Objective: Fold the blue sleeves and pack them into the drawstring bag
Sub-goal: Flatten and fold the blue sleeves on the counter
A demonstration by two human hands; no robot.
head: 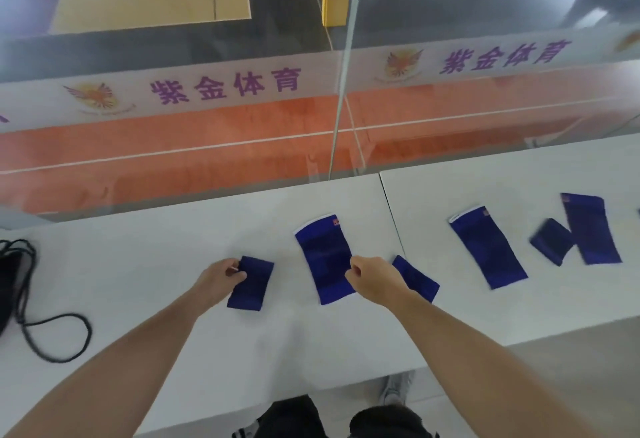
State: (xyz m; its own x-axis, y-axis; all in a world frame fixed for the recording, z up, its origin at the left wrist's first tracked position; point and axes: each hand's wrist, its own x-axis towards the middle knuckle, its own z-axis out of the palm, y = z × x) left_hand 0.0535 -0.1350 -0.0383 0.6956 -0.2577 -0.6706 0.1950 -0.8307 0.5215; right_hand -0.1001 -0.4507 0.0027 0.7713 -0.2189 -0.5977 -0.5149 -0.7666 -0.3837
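Observation:
Several blue sleeves lie on a white table (145, 275). My left hand (221, 275) pinches the left edge of a small folded blue sleeve (251, 283). A long flat sleeve (325, 257) lies in the middle, and my right hand (372, 280) is closed at its right edge, touching it. Another small sleeve (417, 278) sits partly hidden behind my right wrist. Further right are a long sleeve (488, 247), a small dark one (550, 242) and a long one (590, 228). The black drawstring bag (8, 285) lies at the far left, its cord (59, 337) looped on the table.
A glass wall (242, 126) with a white printed band rises right behind the table's far edge. A seam (391, 209) splits the tabletop in two. My legs and shoes (394, 389) show below the near edge.

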